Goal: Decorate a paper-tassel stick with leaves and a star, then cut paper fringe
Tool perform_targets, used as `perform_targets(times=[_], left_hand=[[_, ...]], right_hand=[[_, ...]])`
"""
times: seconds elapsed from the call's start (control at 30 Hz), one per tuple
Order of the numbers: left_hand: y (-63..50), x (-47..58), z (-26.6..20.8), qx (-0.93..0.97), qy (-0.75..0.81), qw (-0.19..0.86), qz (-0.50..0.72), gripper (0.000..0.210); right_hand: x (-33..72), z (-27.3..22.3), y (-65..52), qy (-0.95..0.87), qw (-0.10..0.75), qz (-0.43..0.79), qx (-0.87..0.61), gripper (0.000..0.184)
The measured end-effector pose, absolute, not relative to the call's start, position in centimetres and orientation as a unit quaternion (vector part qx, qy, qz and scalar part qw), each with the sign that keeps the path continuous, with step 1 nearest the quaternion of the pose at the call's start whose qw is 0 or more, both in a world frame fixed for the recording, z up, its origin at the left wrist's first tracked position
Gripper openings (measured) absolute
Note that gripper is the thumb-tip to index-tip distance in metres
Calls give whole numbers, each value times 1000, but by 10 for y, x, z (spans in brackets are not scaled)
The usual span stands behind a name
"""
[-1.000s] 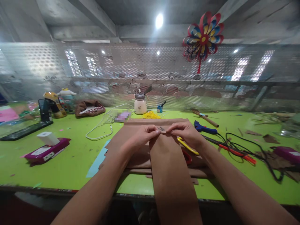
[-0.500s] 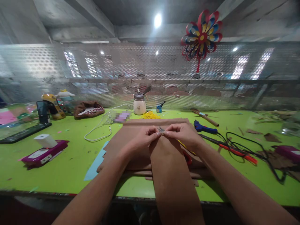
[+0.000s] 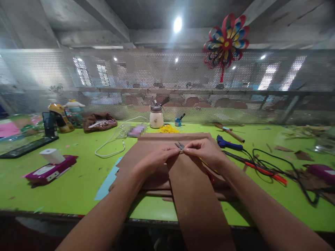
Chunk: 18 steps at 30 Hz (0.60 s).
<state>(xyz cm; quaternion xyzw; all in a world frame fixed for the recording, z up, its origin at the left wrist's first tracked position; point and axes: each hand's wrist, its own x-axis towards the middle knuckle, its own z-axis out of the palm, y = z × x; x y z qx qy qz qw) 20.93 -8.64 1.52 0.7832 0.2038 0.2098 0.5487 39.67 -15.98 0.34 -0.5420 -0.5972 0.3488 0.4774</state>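
Note:
A long brown strip, of paper or cloth, runs from my fingertips down past the table's front edge. My left hand pinches its narrow top end, finger and thumb pressed together. Right beside it, my right hand grips the same end in a closed pinch. Small grey pointed metal tips stick up between the two hands; what tool they belong to is hidden. By the right wrist show a thin yellow piece and a red loop, partly covered. Under both hands lies a stack of brown sheets.
On the green table are a purple power strip, a white cable and a light blue sheet at left. A blue glue gun and a red-handled tool with black cords lie at right. A jar stands behind.
The grey tips show more clearly between my fingers. My left fingers have straightened slightly, and the strip's lower part has swung a little to the right.

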Motion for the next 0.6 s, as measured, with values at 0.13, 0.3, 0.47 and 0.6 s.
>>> perform_targets(times=[0.13,0.3,0.47,0.6], left_hand=[[-86,208,14,767,193,590,164,30],[-86,208,15,769,200,584,168,32],[-84,209,15,776,216,565,182,30],[-86,209,17,785,208,552,186,29]], right_hand=[[397,2,-159,-605,480,346,-534,16],[396,5,-160,-595,481,372,-526,20],[401,10,-160,-610,454,409,-504,19],[404,7,-159,-605,458,404,-511,14]])
